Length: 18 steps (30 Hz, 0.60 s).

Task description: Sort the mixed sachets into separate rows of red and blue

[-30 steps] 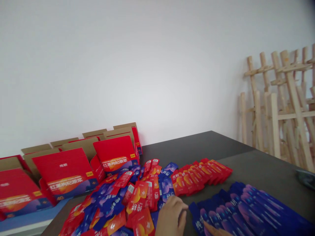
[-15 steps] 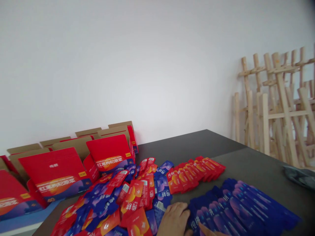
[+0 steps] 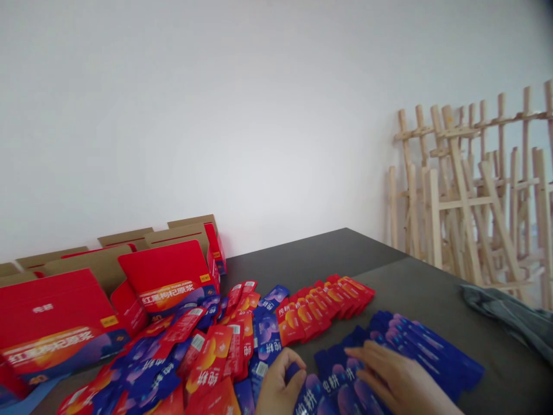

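My left hand is at the bottom edge, fingers curled on a blue sachet at the near end of a fanned row of blue sachets. My right hand lies flat with fingers spread on that same blue row. Behind it a shorter row of red sachets is fanned out on the dark table. To the left lies a loose heap of mixed red and blue sachets.
Several open red cartons with brown flaps stand along the white wall at the left. A grey cloth lies at the table's right edge. Wooden frames lean against the wall on the right.
The view has swung right, so everything shifted left. My right hand has come up into view and spread on the blue row. My left hand has closed on a blue sachet.
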Tool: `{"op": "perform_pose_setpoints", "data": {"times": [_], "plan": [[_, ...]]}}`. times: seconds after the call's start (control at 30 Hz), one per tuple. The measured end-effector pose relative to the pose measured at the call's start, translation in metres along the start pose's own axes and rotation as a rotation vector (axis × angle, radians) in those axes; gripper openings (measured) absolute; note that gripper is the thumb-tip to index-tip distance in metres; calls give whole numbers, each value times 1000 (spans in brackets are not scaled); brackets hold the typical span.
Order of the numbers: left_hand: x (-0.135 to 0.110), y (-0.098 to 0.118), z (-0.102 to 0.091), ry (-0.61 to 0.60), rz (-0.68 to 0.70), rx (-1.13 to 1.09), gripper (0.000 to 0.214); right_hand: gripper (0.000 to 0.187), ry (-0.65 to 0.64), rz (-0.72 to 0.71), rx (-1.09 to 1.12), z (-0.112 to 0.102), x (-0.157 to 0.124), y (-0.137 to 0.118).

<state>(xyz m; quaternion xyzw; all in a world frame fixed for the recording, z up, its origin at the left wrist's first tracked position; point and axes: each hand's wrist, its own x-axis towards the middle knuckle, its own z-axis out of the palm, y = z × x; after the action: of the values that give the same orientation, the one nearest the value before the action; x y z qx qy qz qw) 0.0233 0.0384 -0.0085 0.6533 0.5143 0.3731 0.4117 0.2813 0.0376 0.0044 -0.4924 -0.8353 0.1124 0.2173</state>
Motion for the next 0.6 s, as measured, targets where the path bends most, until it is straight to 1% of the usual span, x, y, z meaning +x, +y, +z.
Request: {"op": "perform_pose_setpoints", "data": {"times": [0.03,0.07,0.13,0.2,0.3,0.37,0.43,0.53,0.6], "plan": [[-1,5,1,7,-6,0,7,33,76,26,-79,-12,8,8],[-1,10,3,12,-8,1,7,30,111,29,-149,-23,17,15],[1,18,9,26,-9,8,8,21,63,12,-247,-36,36,27],[5,22,17,45,-17,27,9,12,-21,5,-325,-39,51,35],[11,17,27,86,-31,77,12,7,-98,12,-405,-31,63,39],[13,12,31,91,-29,124,16,8,-92,6,-406,-28,65,39],[13,9,32,80,-19,174,23,10,-60,-6,-361,-29,64,40],[13,9,33,71,-2,250,29,12,-57,-1,-274,-42,63,41],[14,8,33,53,11,318,30,12,-94,64,-253,-56,63,42]]}}
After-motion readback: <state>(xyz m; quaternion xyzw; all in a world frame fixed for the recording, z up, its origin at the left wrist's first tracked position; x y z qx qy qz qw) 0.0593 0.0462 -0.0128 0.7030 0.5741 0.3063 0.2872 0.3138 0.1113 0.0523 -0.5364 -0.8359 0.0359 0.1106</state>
